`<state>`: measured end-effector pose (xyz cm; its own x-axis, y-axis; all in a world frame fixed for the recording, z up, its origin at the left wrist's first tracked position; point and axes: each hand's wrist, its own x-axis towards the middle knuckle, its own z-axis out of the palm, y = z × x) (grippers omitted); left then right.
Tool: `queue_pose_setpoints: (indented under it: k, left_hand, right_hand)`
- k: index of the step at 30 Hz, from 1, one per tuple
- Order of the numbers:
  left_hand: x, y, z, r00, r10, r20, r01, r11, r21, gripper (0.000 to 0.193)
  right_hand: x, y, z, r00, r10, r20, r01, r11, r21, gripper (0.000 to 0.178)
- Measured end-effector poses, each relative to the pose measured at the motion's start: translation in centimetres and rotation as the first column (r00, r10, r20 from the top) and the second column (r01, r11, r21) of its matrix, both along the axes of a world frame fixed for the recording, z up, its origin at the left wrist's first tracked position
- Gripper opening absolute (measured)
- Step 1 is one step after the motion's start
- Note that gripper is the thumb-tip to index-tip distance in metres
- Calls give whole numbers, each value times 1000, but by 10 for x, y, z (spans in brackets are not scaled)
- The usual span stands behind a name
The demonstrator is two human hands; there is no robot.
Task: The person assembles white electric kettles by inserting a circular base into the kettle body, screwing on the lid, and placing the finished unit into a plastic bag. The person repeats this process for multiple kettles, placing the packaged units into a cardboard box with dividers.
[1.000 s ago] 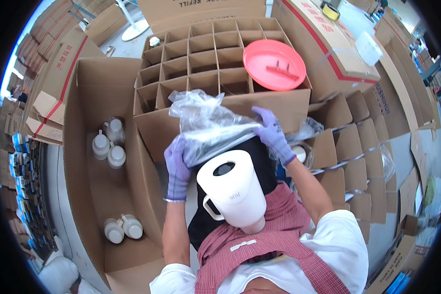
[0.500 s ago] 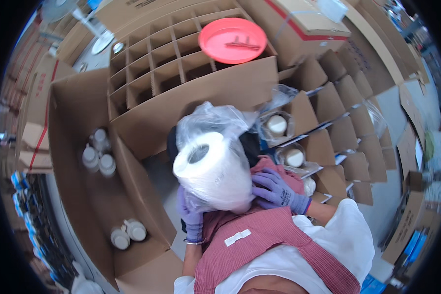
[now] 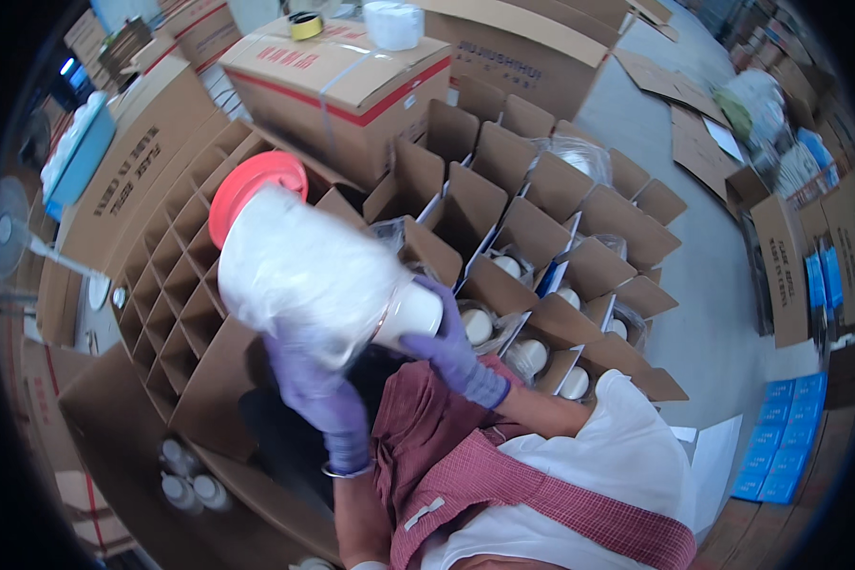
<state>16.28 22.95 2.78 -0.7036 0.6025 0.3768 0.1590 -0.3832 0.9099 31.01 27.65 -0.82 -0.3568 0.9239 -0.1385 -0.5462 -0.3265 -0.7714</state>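
Note:
A large white flask, wrapped in clear plastic and smeared by motion, lies tilted across both my hands. My left hand, in a purple glove, grips its body from below, some fingers hidden by the plastic. At the narrower white end, ringed by a thin gold-coloured line, my right hand is closed around the side, gloved too. A red round plastic dish shows partly behind the flask, on the cardboard dividers.
To the right, a divided carton holds several white-capped items in plastic. White bottle-like parts stand in the open box at lower left. A sealed carton carries yellow tape and a white roll.
My view has swung to the right. The flask has tipped from showing its hollow round end to lying slanted, narrow end right. My right hand has moved from my lap onto that end.

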Motion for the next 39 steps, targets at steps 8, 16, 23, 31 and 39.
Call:
queue_pose_setpoints:
  k: [8,16,23,31,39]
  left_hand:
    - [65,-33,-36,579,-809,-101,720,566,-401,29]
    - [-53,-59,-35,952,-287,110,301,805,-512,37]
    - [-51,-33,-24,904,-421,-73,297,742,-601,33]
    - [-68,-46,-9,914,-403,-37,290,716,-635,32]
    - [-201,-158,-38,899,233,-371,-405,765,-500,26]
  right_hand:
    - [150,130,7,784,-618,62,566,752,338,64]
    - [258,313,70,269,-837,477,9,497,868,77]
    - [189,435,67,-107,-718,688,-693,550,466,85]
    - [100,547,-38,-363,-417,833,-670,738,78,82]
    - [222,597,-135,193,-172,966,-501,829,248,41]
